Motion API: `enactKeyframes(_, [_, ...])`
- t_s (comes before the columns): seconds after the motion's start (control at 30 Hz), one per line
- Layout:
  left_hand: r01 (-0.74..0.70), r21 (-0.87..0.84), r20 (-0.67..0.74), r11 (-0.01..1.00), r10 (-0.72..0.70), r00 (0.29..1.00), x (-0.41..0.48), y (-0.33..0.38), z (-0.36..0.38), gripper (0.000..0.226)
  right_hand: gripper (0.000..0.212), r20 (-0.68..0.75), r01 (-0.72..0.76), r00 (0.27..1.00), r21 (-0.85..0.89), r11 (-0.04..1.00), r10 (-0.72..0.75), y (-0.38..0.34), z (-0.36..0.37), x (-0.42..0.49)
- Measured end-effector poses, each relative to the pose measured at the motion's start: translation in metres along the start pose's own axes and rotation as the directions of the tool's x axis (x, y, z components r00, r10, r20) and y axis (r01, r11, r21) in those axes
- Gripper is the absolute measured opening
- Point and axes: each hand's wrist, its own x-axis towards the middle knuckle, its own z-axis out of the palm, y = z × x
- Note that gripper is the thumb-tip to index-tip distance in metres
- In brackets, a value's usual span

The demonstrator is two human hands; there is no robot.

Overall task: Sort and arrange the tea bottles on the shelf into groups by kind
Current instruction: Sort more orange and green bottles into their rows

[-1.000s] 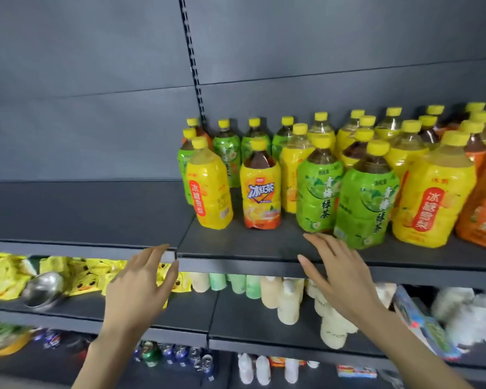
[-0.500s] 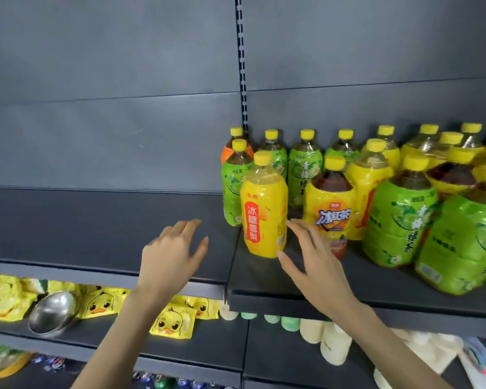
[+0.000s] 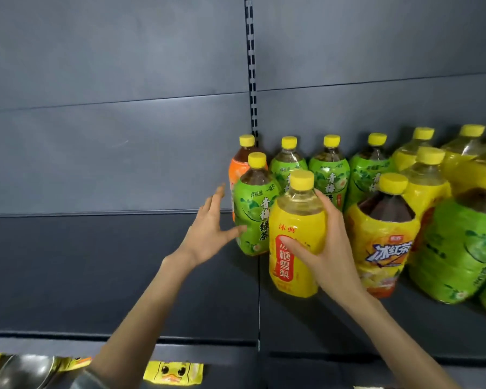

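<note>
At frame centre, the right hand [image 3: 330, 252] grasps the yellow pear-tea bottle [image 3: 295, 240] on the shelf [image 3: 124, 276]. Left of it, the left hand [image 3: 211, 231] is spread, thumb touching a green-tea bottle [image 3: 254, 217].

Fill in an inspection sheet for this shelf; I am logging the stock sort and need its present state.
Surface: dark grey shelf, left half bare.
Job's things: tea bottles with yellow caps crowd the right half; yellow pear bottle at front, green tea bottle behind-left, orange bottle at back, iced tea bottle to its right. Kinds are mixed.
Clutter: nothing seen on this shelf.
Grippers: right hand wraps the yellow pear bottle; left hand open, fingertips at the green tea bottle.
Cables: nothing seen.
Surroundings: grey back panel; duck packets and a metal bowl below.
</note>
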Motion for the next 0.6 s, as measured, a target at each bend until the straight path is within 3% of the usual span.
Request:
enactKeyframes(0.13, [-0.035,-0.341,0.054,0.939,0.056,0.997,0.032,0.008,0.017,0.099,0.084,-0.109,-0.011,0.994,-0.095,0.995,0.001,-0.005,0.008,-0.001])
enactKeyframes(0.37, [-0.066,-0.449,-0.053,0.891,0.047,0.997,0.04,-0.009,0.03,0.084,0.082,-0.258,-0.072,0.966,-0.196,0.978,0.019,-0.008,0.021,0.006])
enactKeyframes(0.6, [-0.058,-0.538,-0.052,0.841,0.036,0.998,0.014,-0.02,0.003,0.073,0.085,-0.323,-0.138,0.945,-0.25,0.958,0.052,-0.003,0.029,0.024])
